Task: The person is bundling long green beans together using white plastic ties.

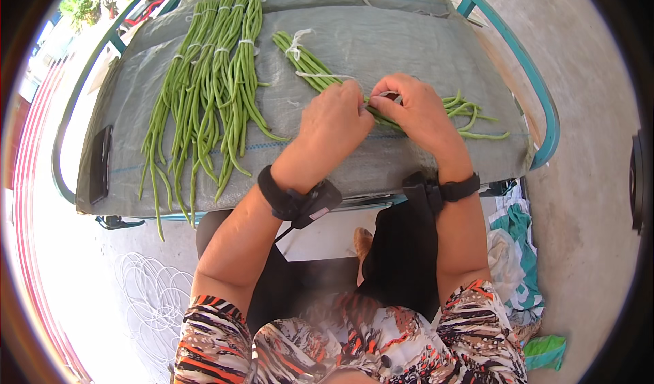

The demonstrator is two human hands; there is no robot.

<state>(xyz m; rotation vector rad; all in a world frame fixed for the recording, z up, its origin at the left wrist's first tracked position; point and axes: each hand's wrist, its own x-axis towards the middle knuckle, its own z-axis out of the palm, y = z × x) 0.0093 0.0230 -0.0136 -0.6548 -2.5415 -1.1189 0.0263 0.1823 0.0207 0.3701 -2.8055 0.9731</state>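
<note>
A bundle of green long beans (314,66) lies slantwise on a grey woven sheet (436,43), bound near its upper end with a white tie (298,45). A white string (315,75) crosses the bundle farther down and runs to my left hand (334,119), whose fingers are closed in a pinch over the beans. Close beside it, my right hand (414,110) pinches another bit of the white string between thumb and forefinger. Both hands hide the middle of the bundle; its loose tips (473,115) show right of my right hand. The fingertips of the left hand are partly hidden.
Several tied bundles of long beans (221,64) lie side by side on the left. A dark phone (101,164) rests at the sheet's left edge. Teal metal rails (530,64) curve around the surface. Coiled white cord (151,295) and cloth bags (514,261) lie on the floor.
</note>
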